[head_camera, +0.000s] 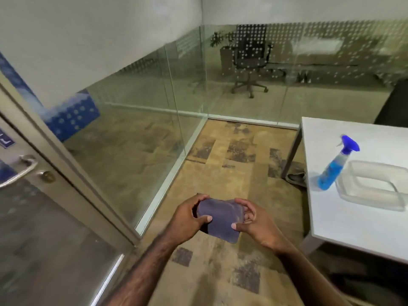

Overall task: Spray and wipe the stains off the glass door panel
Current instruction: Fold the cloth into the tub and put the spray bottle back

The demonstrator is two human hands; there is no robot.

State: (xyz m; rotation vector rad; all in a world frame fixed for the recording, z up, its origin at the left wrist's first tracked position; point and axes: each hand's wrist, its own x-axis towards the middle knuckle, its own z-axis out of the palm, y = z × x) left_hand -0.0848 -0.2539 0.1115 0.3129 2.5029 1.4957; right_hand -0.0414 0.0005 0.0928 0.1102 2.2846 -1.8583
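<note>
We grip a purple cloth (pixel 220 219) in both hands, left hand (pixel 187 219) and right hand (pixel 256 224), at six o'clock. The spray bottle (pixel 335 166) stands at three o'clock on the table (pixel 353 228), seemingly touching a clear tub (pixel 373 186).

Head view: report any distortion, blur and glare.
Head view: wide-angle bending bows the door frame; the blue spray bottle on the white table looks soft; faint reflections haze the glass partition; the folded purple cloth is fairly sharp.
</note>
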